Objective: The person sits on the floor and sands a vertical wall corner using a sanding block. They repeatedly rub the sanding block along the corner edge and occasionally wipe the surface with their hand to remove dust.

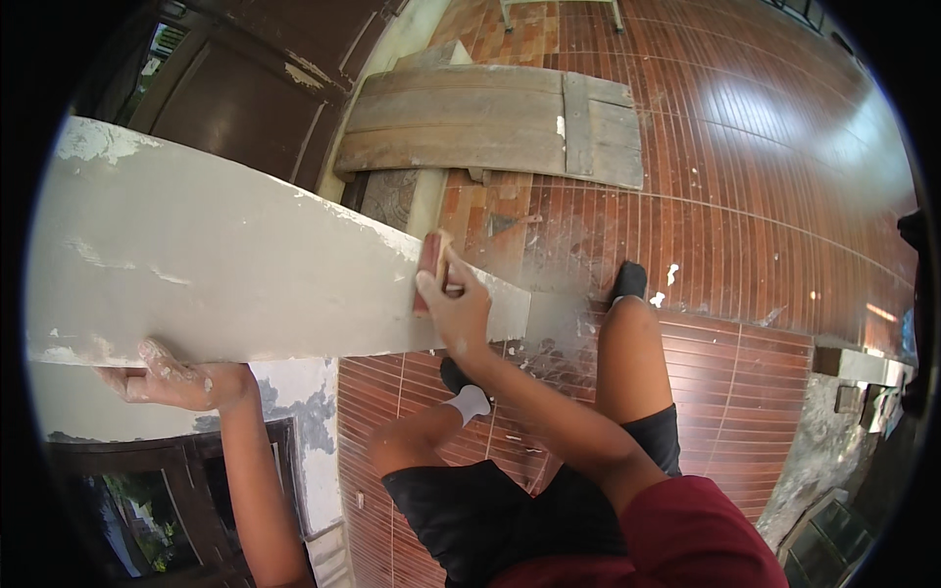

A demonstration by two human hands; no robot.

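A long grey plastered surface [225, 245], patched with white along its edges, stretches from the left to the middle; it looks like a wall end or column. My right hand [459, 306] is closed round a sanding block [428, 272] with a reddish-brown face and a pale wooden back. The block lies against the grey surface near its narrow end. Farther left, my left hand [181, 380], spotted with white dust, grips the near edge of the plaster. Its thumb rests on the face, and the other fingers are partly hidden round the edge.
Beyond the plaster lies a weathered wooden plank bench [461, 122], beside a dark brown door [230, 98]. White dust and flecks cover parts of the striped red-brown tiled floor [725, 186]. A triangular scraper-like piece [502, 224] is near the bench. A dark-framed window [137, 510] is at the lower left.
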